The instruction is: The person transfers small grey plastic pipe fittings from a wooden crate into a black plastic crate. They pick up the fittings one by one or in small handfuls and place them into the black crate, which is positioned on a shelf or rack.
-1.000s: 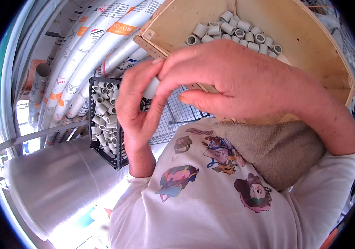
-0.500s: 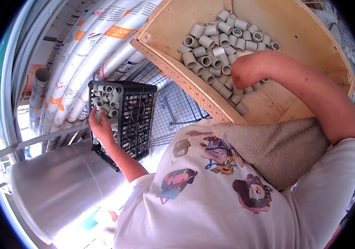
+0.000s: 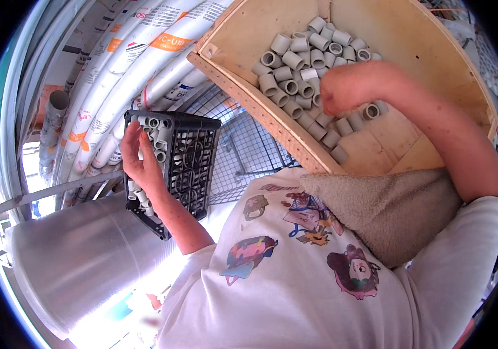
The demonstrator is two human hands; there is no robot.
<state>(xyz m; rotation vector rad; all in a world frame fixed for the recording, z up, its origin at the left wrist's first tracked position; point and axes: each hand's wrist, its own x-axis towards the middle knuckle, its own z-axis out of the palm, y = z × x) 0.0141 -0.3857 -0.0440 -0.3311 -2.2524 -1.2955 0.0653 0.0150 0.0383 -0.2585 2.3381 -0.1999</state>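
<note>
My left hand (image 3: 140, 160) is raised beside a black plastic crate (image 3: 194, 168), fingers stretched upward and apart, close to the grey pipe fittings (image 3: 159, 135) packed inside. Nothing shows plainly in its grasp. Over in a wooden box, my right hand (image 3: 348, 87) is bent down onto a pile of short grey pipe couplings (image 3: 304, 61). Its fingers curl under, and what they hold, if anything, is hidden behind the back of the hand.
The wooden box (image 3: 272, 119) has a raised edge towards me. Long white pipes (image 3: 138, 70) lean at the far left. Below them lies a large wrapped roll (image 3: 86, 256). A wire mesh rack (image 3: 237, 142) stands between crate and box. A brown towel (image 3: 386, 209) drapes near my right arm.
My left hand has moved up along the crate, its fingers stretching out from a bent hold near a fitting. My right hand has shifted slightly up over the couplings, uncovering some below it.
</note>
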